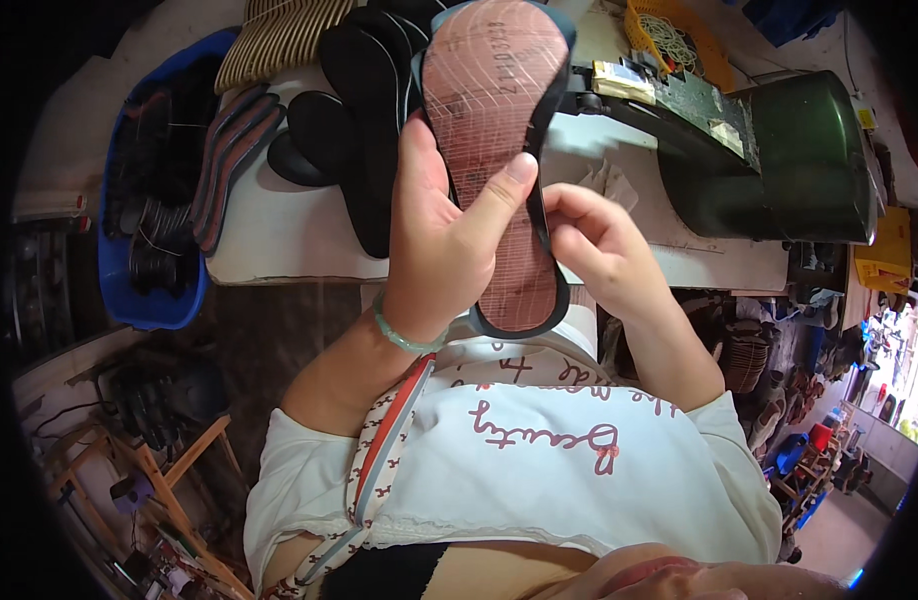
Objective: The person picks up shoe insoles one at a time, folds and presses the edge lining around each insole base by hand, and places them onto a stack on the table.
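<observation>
A long insole (489, 110) stands upright in front of me, its reddish-brown, gridded face toward me and a black rim around it. My left hand (444, 250) grips it at the narrow middle, thumb lying across the face and the other fingers behind. At the insole's right edge, my right hand (604, 245) is closed, with thumb and bent fingers pinching the black rim. Some of its fingertips are hidden. Black insoles (364, 170) lie in an overlapping pile on the table, just left of the held one.
Reddish, black-edged insoles (229, 165) lean at the white table's (289, 235) left end, beside a blue tub (184, 310) of dark pieces. A tan stack (279, 40) lies behind. To the right stands a dark green machine (779, 165), with a yellow basket (714, 65) beyond it.
</observation>
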The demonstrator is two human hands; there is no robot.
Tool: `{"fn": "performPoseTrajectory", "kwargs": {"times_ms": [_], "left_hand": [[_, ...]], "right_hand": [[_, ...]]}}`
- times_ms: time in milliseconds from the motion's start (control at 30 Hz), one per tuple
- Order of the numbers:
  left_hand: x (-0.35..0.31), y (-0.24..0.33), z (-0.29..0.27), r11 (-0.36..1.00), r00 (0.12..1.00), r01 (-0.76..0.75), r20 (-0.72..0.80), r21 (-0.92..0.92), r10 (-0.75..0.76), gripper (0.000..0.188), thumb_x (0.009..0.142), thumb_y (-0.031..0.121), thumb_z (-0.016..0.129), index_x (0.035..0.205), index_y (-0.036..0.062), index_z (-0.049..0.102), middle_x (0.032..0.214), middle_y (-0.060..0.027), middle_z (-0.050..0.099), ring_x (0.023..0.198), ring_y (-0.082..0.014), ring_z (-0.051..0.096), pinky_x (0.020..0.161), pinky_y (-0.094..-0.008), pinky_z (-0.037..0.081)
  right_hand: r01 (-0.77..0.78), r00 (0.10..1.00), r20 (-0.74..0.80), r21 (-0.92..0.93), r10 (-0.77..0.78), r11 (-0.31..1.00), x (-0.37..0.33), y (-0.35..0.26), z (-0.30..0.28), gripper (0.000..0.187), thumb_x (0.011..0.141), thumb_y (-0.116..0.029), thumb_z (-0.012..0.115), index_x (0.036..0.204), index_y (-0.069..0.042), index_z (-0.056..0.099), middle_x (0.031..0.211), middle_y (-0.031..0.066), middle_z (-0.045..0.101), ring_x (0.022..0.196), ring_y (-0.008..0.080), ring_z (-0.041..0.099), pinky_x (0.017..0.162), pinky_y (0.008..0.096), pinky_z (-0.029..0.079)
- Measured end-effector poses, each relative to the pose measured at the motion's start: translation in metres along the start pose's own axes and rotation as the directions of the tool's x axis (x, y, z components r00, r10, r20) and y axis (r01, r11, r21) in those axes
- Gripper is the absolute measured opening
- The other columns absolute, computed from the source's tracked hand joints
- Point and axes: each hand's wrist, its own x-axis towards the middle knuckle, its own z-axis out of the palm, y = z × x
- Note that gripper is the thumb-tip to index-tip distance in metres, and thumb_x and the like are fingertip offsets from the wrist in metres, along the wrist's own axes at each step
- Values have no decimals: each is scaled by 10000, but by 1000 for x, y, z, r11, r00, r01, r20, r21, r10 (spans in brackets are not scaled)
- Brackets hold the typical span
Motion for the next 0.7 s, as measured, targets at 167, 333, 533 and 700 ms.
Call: {"fn": "performPoseTrajectory", "kwargs": {"times_ms": [167, 333, 533, 700], "left_hand": [[16, -3, 6, 996, 994, -37, -104, -79, 28, 182, 946, 83, 579, 1031, 3, 441, 1011, -51, 536, 903, -70, 482, 786, -218, 437], [39, -12, -16, 978, 984, 177, 44, -113, -173, 194, 1021, 202, 449, 976, 31, 531, 932, 0, 572, 784, -46, 511, 707, -223, 446], [58, -1, -14, 882, 911, 366, 305, -296, -276, 252, 989, 209, 515, 1126, -1, 546, 1035, -78, 638, 939, -138, 628, 848, -305, 522], [79, 0, 5, 971, 956, 232, 196, -53, -217, 287, 820, 20, 706, 1071, -7, 571, 953, -65, 666, 844, -105, 635, 757, -246, 525]], "right_hand": [[-67, 998, 18, 166, 65, 984, -14, 0, 2, 346, 914, -132, 642, 1195, 37, 535, 1067, 56, 630, 979, 88, 581, 854, 260, 481], [11, 991, -131, 273, 26, 962, -8, -3, -16, 299, 934, -151, 605, 1157, 45, 574, 1052, 56, 648, 931, 84, 601, 829, 246, 482], [-2, 986, -157, 335, 58, 942, -9, -13, -29, 336, 909, -173, 638, 1166, 38, 583, 1050, 64, 658, 914, 95, 615, 832, 256, 484], [32, 980, -192, 388, 47, 921, -2, -29, -27, 341, 889, -134, 657, 1177, 31, 576, 1056, 66, 656, 920, 102, 613, 825, 263, 490]]}}
